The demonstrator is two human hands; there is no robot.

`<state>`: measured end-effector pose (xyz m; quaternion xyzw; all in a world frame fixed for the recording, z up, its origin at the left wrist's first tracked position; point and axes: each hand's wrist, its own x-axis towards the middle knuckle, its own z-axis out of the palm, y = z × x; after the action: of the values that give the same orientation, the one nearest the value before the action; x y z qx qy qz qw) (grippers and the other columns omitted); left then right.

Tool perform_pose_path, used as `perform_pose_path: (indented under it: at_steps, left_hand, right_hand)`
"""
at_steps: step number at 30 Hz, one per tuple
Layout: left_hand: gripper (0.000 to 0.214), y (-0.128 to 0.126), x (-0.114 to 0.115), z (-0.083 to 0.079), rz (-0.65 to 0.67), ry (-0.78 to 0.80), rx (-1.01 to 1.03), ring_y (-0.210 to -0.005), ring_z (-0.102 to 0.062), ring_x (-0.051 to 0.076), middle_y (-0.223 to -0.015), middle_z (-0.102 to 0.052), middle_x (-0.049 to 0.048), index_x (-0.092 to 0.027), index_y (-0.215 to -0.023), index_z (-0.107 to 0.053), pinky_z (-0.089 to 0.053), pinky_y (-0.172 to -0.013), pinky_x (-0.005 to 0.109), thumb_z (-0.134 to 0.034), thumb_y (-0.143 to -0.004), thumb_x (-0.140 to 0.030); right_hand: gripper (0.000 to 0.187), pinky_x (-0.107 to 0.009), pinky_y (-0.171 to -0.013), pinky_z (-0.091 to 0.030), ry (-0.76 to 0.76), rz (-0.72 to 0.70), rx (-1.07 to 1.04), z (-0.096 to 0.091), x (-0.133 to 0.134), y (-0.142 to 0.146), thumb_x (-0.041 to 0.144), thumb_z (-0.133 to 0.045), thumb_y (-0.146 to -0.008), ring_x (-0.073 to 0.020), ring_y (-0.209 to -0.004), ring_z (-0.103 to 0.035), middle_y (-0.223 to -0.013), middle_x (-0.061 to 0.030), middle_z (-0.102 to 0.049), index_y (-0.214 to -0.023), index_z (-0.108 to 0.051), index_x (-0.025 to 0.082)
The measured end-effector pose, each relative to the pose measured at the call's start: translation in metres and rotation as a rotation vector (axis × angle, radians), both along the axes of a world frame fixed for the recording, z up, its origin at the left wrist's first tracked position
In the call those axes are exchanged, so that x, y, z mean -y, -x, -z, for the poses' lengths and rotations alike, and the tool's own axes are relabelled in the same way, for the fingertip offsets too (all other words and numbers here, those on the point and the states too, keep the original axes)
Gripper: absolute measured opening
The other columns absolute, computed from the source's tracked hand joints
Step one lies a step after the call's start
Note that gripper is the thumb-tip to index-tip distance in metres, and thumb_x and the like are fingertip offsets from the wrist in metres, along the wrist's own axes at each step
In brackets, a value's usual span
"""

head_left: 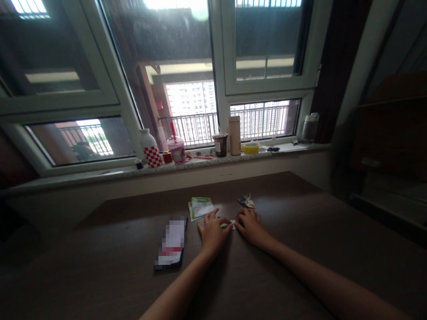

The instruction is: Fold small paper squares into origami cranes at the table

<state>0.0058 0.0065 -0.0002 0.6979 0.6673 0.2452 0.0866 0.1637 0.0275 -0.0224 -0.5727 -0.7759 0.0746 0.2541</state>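
Facing tall windows [187, 66], dark table [300, 231] with small folded paper [229, 224]

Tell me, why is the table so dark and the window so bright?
Head view: daylight glares through the window, so the table, the left hand and the right hand look dim; window frames bend near the edges; the phone screen is blurred into blocks.

The paper [228, 224] is a small folded piece, whitish with a touch of green, and too small to tell its exact shape. It lies low on the dark table [300, 231], towards its far side. The fingertips of the left hand [213, 232] hold one end and those of the right hand [251, 226] the other.
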Motion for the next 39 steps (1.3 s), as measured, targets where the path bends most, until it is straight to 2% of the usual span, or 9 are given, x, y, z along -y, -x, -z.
perform_pose_path:
  at_steps: [10, 16, 25, 39]
  left_hand:
    - [0.013, -0.0052, -0.0001, 0.003, -0.028, -0.007, -0.009, -0.139, -0.032, 0.032, -0.15, -0.043, -0.0013, -0.034, -0.086, -0.075, -0.014, -0.11, 0.071, -0.065, -0.082, -0.041]
    - [0.013, -0.0086, -0.0018, 0.0034, -0.037, 0.023, -0.021, -0.139, -0.032, 0.033, -0.151, -0.042, -0.0021, -0.032, -0.085, -0.073, -0.014, -0.109, 0.072, -0.064, -0.082, -0.041]
    - [0.013, -0.0032, -0.0031, 0.0024, -0.02, 0.059, -0.001, -0.14, -0.03, 0.033, -0.154, -0.039, -0.0058, -0.033, -0.086, -0.073, -0.011, -0.111, 0.07, -0.062, -0.081, -0.038]
    - [0.013, -0.0025, -0.0027, 0.0025, -0.001, 0.077, -0.027, -0.14, -0.031, 0.033, -0.154, -0.039, -0.0058, -0.035, -0.091, -0.071, -0.013, -0.11, 0.072, -0.062, -0.082, -0.038]
  right_hand:
    - [0.02, -0.045, -0.103, -0.031, -0.009, 0.002, 0.053, -0.0023, -0.002, 0.0031, 0.03, -0.054, -0.091, -0.0285, -0.117, -0.048, -0.12, -0.0105, -0.062, -0.088, -0.07, 0.019]
    - [0.017, -0.043, -0.102, -0.031, 0.029, 0.015, -0.006, -0.0019, -0.0031, 0.0024, 0.029, -0.056, -0.089, -0.0273, -0.117, -0.047, -0.118, -0.0078, -0.063, -0.086, -0.069, 0.019]
    - [0.016, -0.042, -0.103, -0.031, 0.042, 0.011, -0.043, 0.0003, -0.0026, 0.0009, 0.03, -0.056, -0.089, -0.0254, -0.117, -0.048, -0.119, -0.0078, -0.062, -0.087, -0.069, 0.02]
    - [0.014, -0.041, -0.103, -0.032, 0.045, 0.0, -0.044, 0.0008, -0.0028, -0.0007, 0.031, -0.058, -0.089, -0.025, -0.116, -0.048, -0.118, -0.0064, -0.062, -0.091, -0.068, 0.021]
